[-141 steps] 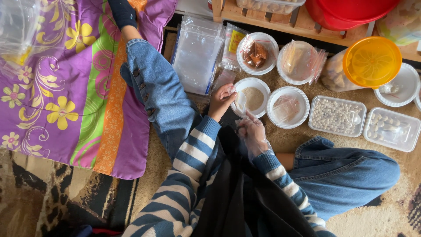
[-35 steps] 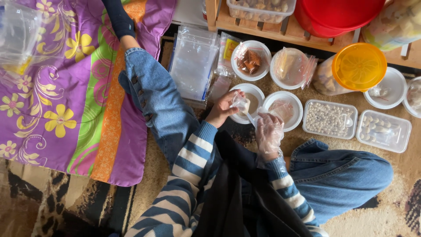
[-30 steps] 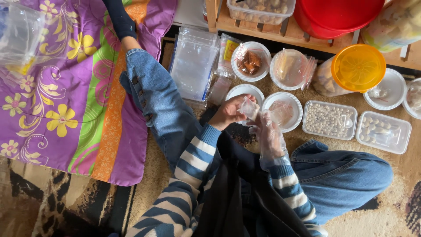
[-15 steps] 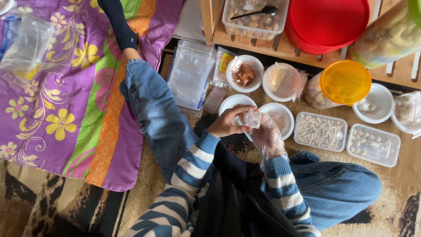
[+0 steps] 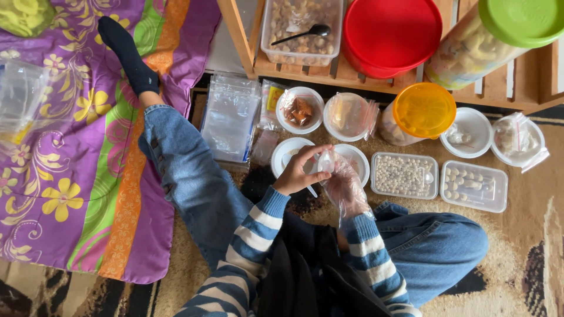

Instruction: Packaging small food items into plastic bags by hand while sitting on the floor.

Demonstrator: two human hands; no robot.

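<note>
Left hand (image 5: 296, 173) and gloved right hand (image 5: 341, 182) now pinch small bag (image 5: 326, 161) together above white bowl (image 5: 286, 154) on rug; spoon put down, bag seems filled, being closed.

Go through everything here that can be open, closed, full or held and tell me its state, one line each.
small clear bag: held between both hands
left hand: bare, pinching the bag
right hand: in a clear plastic glove, on the bag
orange-lidded jar: lid on
green-lidded jar: lid on
red container: lid on
tub with spoon: uncovered, filled
two rectangular trays: hold pale beads
stack of zip bags: flat, empty
</note>
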